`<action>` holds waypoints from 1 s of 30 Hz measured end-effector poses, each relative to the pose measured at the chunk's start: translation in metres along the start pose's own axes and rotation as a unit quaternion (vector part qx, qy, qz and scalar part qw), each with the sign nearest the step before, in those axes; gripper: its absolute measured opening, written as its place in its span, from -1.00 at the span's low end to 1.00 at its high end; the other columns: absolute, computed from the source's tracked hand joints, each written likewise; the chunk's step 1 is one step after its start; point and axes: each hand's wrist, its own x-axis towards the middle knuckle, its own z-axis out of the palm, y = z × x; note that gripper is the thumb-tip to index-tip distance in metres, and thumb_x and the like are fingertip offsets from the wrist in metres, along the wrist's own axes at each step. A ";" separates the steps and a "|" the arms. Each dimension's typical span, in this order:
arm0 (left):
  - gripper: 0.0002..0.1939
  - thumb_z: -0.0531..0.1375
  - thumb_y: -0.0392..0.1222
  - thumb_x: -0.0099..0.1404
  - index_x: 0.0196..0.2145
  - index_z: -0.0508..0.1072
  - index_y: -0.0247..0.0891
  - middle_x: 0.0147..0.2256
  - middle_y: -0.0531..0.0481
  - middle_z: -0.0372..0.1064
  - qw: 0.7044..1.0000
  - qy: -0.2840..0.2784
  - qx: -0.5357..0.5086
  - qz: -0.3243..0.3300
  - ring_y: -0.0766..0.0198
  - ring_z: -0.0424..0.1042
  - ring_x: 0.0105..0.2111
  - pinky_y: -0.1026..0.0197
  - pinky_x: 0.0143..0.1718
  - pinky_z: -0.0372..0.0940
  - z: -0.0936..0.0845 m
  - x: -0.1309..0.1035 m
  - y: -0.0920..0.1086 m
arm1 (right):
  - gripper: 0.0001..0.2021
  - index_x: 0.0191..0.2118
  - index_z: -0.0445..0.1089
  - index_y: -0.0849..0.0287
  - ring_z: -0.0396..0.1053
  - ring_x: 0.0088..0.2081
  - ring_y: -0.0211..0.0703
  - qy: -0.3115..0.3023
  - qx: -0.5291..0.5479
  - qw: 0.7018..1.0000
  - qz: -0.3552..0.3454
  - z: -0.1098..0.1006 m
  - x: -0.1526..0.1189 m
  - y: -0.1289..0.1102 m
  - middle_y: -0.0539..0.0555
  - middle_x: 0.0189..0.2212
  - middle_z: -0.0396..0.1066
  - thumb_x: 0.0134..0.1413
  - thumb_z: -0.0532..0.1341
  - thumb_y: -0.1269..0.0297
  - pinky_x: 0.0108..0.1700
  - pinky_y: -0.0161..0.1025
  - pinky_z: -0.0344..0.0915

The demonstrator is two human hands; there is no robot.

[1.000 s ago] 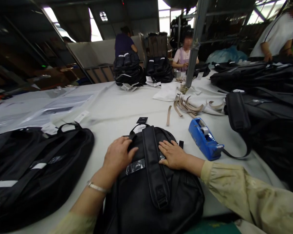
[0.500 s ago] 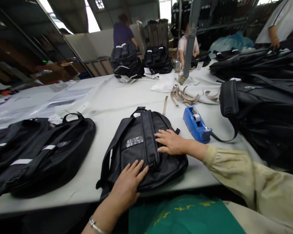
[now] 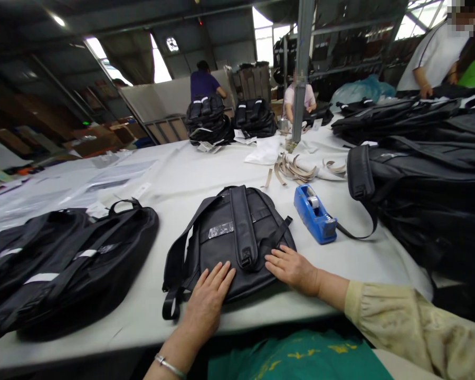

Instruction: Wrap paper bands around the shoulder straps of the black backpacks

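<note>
A black backpack (image 3: 216, 250) lies flat on the pale table, straps up, its top pointing away from me. A wide padded strap (image 3: 243, 227) runs down its middle, and a strip of clear film (image 3: 221, 230) sits left of it. My left hand (image 3: 209, 296) rests on the lower left part of the bag, fingers stretched out. On the lower right part lies my right hand (image 3: 293, 269), palm down with its fingers extended. Neither hand grips anything. A blue tape dispenser (image 3: 315, 215) stands to the right of the bag.
More black bags lie at the left (image 3: 114, 269) and are piled at the right (image 3: 439, 184). Beige strips (image 3: 295, 169) lie beyond the dispenser, near a grey post (image 3: 301, 68). Two bag stacks stand at the far edge. Three people are farther back.
My right hand has moved off the padded strap, down towards the bag's lower right edge. A side strap now shows there. The tag at the top is no longer visible. The view has tilted up.
</note>
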 end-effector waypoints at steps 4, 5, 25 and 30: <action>-0.07 0.08 -0.46 -0.06 0.31 0.08 -0.16 0.36 -0.04 -0.11 1.000 0.003 -0.006 -0.011 0.03 -0.10 0.34 -0.07 0.31 -0.11 -0.001 0.003 0.014 | -0.47 0.23 0.21 0.14 0.13 0.24 0.13 -0.014 0.038 0.999 -0.035 -0.017 -0.003 0.008 0.18 0.22 0.23 0.11 0.12 0.38 0.21 0.11 0.04; -0.09 0.10 -0.42 -0.04 0.31 0.09 -0.15 0.36 -0.05 -0.11 1.000 0.010 -0.011 -0.010 -0.01 -0.11 0.34 -0.09 0.31 -0.10 -0.001 0.005 0.017 | -0.44 0.23 0.20 0.15 0.12 0.24 0.12 -0.023 0.046 0.998 -0.045 -0.023 -0.006 0.011 0.18 0.23 0.22 0.07 0.16 0.37 0.20 0.09 0.06; -0.15 0.17 -0.42 -0.05 0.24 0.24 -0.07 0.33 -0.15 -0.01 0.990 0.032 -0.110 -0.078 -0.16 -0.10 0.32 -0.23 0.27 -0.14 0.029 0.011 0.026 | -0.52 -0.24 0.52 0.31 0.33 -0.07 0.21 -0.004 -0.010 0.984 0.176 -0.025 0.074 -0.036 0.33 -0.18 0.45 -0.11 0.31 -0.07 -0.01 0.05 0.18; -0.33 0.31 -0.22 -0.10 0.06 0.46 -0.11 0.20 -0.25 0.23 0.918 0.064 -0.382 -0.085 -0.24 0.05 0.26 -0.23 0.26 -0.16 0.019 0.008 0.020 | -0.80 -0.30 0.50 0.16 0.37 -0.08 0.11 0.067 0.039 0.980 0.184 0.034 0.072 -0.032 0.20 -0.17 0.47 -0.06 0.17 0.47 -0.01 -0.01 0.22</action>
